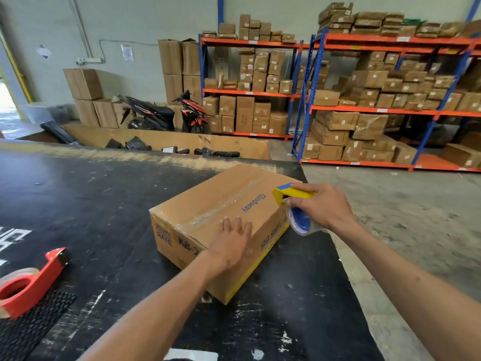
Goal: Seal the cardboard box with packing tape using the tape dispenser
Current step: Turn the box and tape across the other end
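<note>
A brown cardboard box with blue print lies on the black table, its flaps closed. A strip of clear tape runs along its top seam and down the near-left end. My left hand rests flat on the box's near top edge, fingers spread. My right hand grips a yellow and blue tape dispenser with a clear tape roll at the box's right end, its head touching the top right corner.
A red tape dispenser lies at the table's left edge on a black mat. Beyond the table stand a large open carton, a parked motorbike and shelves stacked with boxes. Concrete floor lies to the right.
</note>
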Available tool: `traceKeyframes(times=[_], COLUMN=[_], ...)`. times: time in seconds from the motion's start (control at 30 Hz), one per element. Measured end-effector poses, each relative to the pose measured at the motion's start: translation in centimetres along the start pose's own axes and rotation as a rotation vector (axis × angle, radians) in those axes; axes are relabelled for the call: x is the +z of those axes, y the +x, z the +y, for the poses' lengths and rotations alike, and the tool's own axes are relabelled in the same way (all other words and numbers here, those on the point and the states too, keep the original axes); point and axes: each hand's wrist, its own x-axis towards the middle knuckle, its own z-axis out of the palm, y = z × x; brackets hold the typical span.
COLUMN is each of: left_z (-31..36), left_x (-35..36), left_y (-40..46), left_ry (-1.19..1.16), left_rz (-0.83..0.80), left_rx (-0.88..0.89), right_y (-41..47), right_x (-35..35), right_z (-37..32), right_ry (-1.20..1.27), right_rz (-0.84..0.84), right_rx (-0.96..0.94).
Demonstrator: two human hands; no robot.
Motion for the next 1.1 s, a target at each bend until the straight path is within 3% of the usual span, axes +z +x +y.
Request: traceKeyframes(times=[0.1, 0.2, 0.3, 0.43, 0.67, 0.83, 0.9, 1.0, 1.1], left_z=[-5.8, -8.1, -5.6, -2.9, -6.4, -14.1, -16.0, -12.5, -2.8], left_x=[-0.9, -2.1, -2.4, -0.9, 0.1, -0.4, -1.7, -3.7, -3.7], left_y=[-2.1, -2.6, -0.9, 1.8, 1.1, -3.2, -3.1, -2.0, -1.7], left_ry=[0.022, 0.072, 0.039, -0.019, 0.017, -0.255, -0.146, 0.121, -0.039], left_rz=[-0.046, -0.026, 0.090, 0.016, 0.043, -0.126, -0.191, -0.243, -0.218], left_rx=[0.129, 0.132, -0.022, -0.237, 0.006, 0.162, 0.144, 0.048, 0.033], right_y=[-0.2, -0.3, -0.2, -0.4, -0.2, 0.3, 0.6, 1.0, 1.1], right_x=[0.4, 0.7, 0.9, 1.0, 1.0, 0.5, 0.1, -0.4, -0.4], right_z=[-1.2, -2.1, -2.6, -2.6, -1.8, -1.2, -1.2, -1.1, -0.6], right_ry=[0.063, 0.095, 0.134, 0.168, 0.436, 0.497, 0.491, 0.466, 0.461], right_rz=[-0.012, -0.025, -0.032, -0.027, 0.003, 0.031, 0.039, 0.056, 0.074], right_rx=[0.014, 0.014, 0.022, 0.044, 0.168, 0.203, 0.205, 0.202, 0.220])
